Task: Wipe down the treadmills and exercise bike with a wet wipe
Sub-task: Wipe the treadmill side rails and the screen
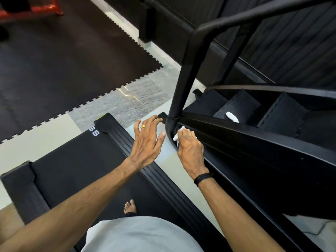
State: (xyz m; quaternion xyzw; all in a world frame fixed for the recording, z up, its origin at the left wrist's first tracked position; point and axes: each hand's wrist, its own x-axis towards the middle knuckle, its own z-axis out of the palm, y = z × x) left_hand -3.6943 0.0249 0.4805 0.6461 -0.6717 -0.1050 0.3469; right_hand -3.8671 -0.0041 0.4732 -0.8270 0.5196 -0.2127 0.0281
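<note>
My right hand grips a crumpled white wet wipe and presses it against the black side frame of the machine on the right, at the foot of its black handrail post. My left hand hovers open with spread fingers just left of that post, over the pale floor; a gold ring is on one finger. Below my arms lies a black treadmill with its belt and ribbed side rail. A second white wipe lies on a black step inside the right-hand machine.
Black interlocking floor mats cover the far left, next to a grey textured strip. Red equipment stands at the top left. My bare foot is on the treadmill belt. A dark slatted wall runs behind the machine.
</note>
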